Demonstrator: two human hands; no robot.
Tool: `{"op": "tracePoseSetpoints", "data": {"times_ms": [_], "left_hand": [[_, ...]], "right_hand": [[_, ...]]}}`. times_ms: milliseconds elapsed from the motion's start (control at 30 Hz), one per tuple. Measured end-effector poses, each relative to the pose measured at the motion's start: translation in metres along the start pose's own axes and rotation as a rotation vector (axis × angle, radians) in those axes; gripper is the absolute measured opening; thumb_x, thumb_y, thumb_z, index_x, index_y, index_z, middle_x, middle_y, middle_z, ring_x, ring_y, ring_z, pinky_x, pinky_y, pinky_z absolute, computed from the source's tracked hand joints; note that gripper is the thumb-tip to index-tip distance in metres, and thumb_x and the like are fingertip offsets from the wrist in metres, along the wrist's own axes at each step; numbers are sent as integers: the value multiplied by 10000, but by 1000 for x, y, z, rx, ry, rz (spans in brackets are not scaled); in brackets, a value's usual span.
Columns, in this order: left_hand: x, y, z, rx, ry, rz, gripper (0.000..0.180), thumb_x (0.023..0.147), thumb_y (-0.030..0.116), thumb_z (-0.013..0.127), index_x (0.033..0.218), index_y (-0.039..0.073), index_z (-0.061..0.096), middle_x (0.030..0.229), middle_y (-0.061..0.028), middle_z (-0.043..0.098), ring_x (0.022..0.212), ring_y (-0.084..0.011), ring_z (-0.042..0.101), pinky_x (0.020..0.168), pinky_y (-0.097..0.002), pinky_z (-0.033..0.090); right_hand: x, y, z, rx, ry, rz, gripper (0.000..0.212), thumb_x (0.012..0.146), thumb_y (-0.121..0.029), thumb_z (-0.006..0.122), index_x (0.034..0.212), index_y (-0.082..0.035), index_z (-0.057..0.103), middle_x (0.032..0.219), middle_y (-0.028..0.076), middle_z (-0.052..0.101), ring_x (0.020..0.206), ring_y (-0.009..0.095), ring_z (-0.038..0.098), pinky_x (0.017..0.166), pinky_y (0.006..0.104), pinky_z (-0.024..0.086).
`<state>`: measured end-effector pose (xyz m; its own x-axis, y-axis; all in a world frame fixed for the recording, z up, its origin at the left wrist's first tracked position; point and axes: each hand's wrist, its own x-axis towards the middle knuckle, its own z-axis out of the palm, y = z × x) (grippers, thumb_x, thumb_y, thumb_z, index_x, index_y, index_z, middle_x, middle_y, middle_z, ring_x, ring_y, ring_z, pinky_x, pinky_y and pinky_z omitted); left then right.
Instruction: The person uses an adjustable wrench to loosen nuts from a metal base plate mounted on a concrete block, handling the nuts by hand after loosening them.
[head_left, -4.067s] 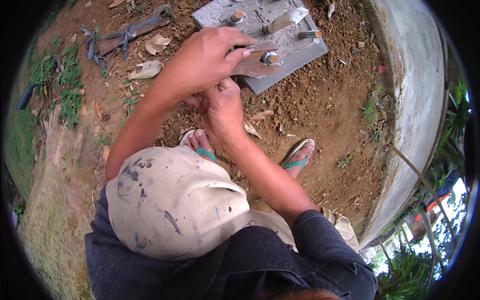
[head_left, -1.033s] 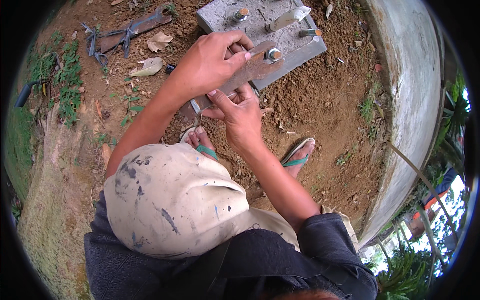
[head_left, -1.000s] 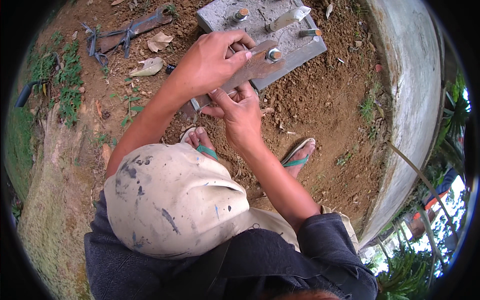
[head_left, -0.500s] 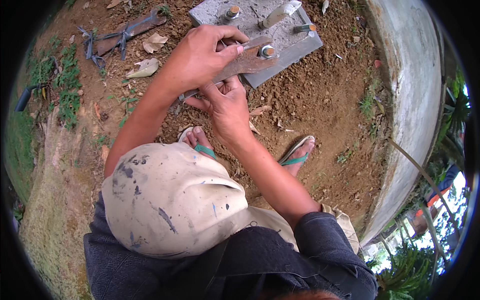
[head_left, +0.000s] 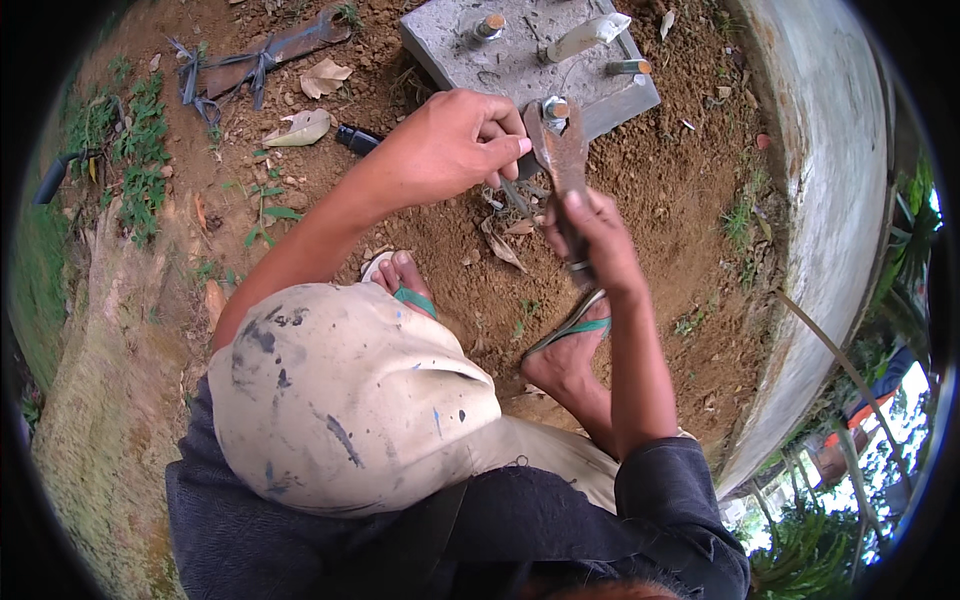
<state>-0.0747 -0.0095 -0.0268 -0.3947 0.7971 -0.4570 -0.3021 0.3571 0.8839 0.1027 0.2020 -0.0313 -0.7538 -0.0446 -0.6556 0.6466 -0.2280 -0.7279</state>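
Note:
My right hand (head_left: 600, 240) is closed round the handle of a rusty wrench (head_left: 565, 165). The jaw of the wrench sits around the nut on the near bolt (head_left: 556, 108) of a grey concrete block (head_left: 440, 40). My left hand (head_left: 460, 145) is just left of the jaw, fingers curled and thumb pressed to the fingertips. A thin grey metal piece (head_left: 515, 197) shows below its fingers; whether the hand grips it is hidden. Two more bolts, a left one (head_left: 488, 28) and a right one (head_left: 628, 67), and a white-wrapped post (head_left: 588, 37) stand up from the block.
A dark handle (head_left: 357, 138) lies beside my left wrist. Farther left are dry leaves (head_left: 300, 128) and a rusty bar tied with dark strips (head_left: 265, 62). A concrete wall edge (head_left: 820, 200) runs down the right. My sandalled feet (head_left: 570, 350) rest on brown soil.
The wrench has swung from pointing left to pointing toward me, with my right hand moving right along with it. My left hand has come off the wrench. My right foot has shifted inward.

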Motion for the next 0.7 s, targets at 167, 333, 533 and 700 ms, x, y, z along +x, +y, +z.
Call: {"op": "tracePoseSetpoints", "data": {"times_ms": [167,333,533,700], "left_hand": [[4,-13,16,-84,-56,59,275,1052,207,630,1175,-34,677,981,-114,762,845,-153,724,801,-304,597],[4,-19,14,-132,-73,64,287,1041,238,677,1126,-35,700,920,-95,762,841,-135,718,803,-300,597],[2,-20,3,73,21,45,282,1024,240,707,1104,-30,713,870,-34,737,763,-81,646,694,-261,535],[4,-7,-8,36,191,73,324,1013,213,702,1228,-28,710,880,-8,733,762,-52,624,664,-245,512]], "right_hand": [[9,-81,-78,-497,-172,92,392,1090,-372,604,874,-56,687,642,-14,602,560,54,523,510,254,389],[-24,-24,-48,-246,-88,42,298,1052,-297,670,956,-21,727,763,37,697,683,112,646,635,274,499],[-25,40,41,40,-119,21,293,1025,-193,699,1203,38,724,1011,100,791,908,153,727,829,328,581],[7,13,106,217,-45,-31,392,1019,-177,715,1332,54,666,1158,120,778,999,139,724,818,290,614]]}}
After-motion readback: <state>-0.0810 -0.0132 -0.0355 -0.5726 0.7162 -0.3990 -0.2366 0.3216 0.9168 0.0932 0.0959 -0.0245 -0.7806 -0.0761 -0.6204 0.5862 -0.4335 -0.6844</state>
